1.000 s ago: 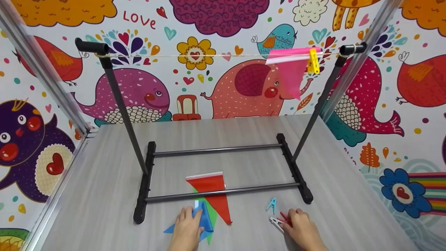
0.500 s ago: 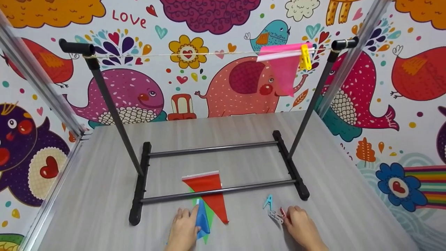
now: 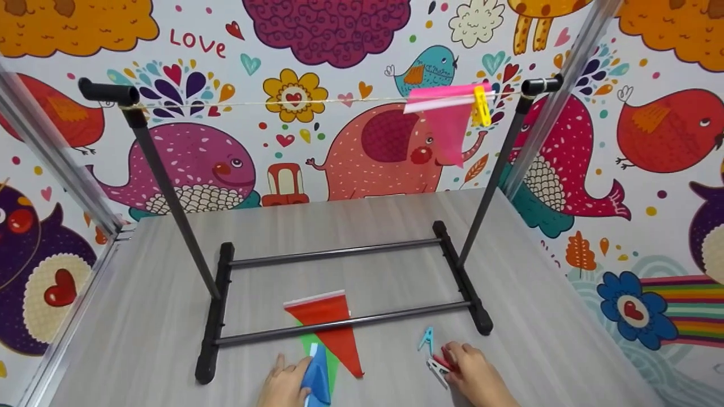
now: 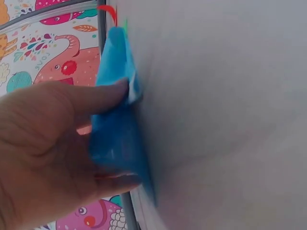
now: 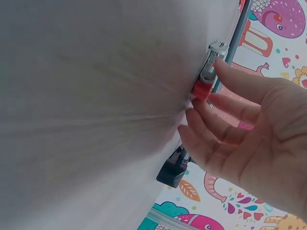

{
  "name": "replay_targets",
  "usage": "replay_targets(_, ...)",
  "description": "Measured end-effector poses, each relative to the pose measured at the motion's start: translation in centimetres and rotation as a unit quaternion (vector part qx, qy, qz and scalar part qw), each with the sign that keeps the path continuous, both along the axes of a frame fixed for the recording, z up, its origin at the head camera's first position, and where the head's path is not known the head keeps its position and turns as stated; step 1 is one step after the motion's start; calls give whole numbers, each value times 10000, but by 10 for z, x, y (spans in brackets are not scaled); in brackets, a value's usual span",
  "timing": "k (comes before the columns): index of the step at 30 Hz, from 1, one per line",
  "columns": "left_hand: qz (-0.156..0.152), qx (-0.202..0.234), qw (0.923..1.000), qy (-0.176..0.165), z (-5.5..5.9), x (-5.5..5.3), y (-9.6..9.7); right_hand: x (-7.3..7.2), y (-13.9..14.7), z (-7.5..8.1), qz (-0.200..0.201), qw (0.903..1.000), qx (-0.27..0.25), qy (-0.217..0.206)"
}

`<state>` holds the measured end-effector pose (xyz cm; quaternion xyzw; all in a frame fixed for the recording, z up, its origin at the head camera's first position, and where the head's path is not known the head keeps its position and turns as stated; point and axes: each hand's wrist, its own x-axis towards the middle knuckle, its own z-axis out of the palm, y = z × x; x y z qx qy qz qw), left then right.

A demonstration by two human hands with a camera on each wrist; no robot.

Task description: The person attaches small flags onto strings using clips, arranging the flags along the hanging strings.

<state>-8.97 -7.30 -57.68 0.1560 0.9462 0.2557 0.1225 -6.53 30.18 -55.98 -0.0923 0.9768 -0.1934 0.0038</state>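
A blue fabric pennant (image 3: pixel 318 377) with a white edge is folded in my left hand (image 3: pixel 281 385), which pinches it between thumb and fingers close to the tabletop. Under and beside it lie a green pennant (image 3: pixel 333 370) and a red pennant (image 3: pixel 342 345). On the right, my right hand (image 3: pixel 476 374) has thumb and fingertips at a red clothespin (image 3: pixel 445 355), pinching it low over the table. A white clothespin (image 3: pixel 438 368) touches or nearly touches those fingertips; in the right wrist view the thumb reaches its metal spring (image 5: pixel 207 76). A light blue clothespin (image 3: pixel 427 339) lies just beyond.
A black stand (image 3: pixel 339 325) spans the table, its two uprights carrying a string (image 3: pixel 237 104). From the string's right part hangs a pink pennant (image 3: pixel 447 130), held by a yellow clothespin (image 3: pixel 481 107). Patterned walls enclose the table (image 3: pixel 339 226) at back and sides.
The blue pennant, earlier spread flatter with a tip to the left, is now gathered in my left hand. The white clothespin has turned beside my right fingers. The head view has shifted.
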Motion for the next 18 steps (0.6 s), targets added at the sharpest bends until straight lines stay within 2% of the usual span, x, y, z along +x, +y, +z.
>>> replay_targets(2,-57,154,9998,110,1,-1,-6,-3,-1,-1,170,9998,11,-38)
replay_targets(5,42,335,9992,221,6,-1,-13,-6,0,-1,270,9995,-21,-146)
replay_targets(10,403,503,9966,509,24,1,-18,-7,6,0,80,9993,-121,-354)
replay_targets(14,995,847,9904,442,46,2,-21,-10,9,3,-233,9969,-290,-689)
replay_targets(16,1400,1181,9828,242,56,4,-20,-12,10,3,-245,9959,-390,-775)
replay_targets(18,1754,1594,9715,77,65,5,-19,-13,10,3,-182,9953,-470,-829)
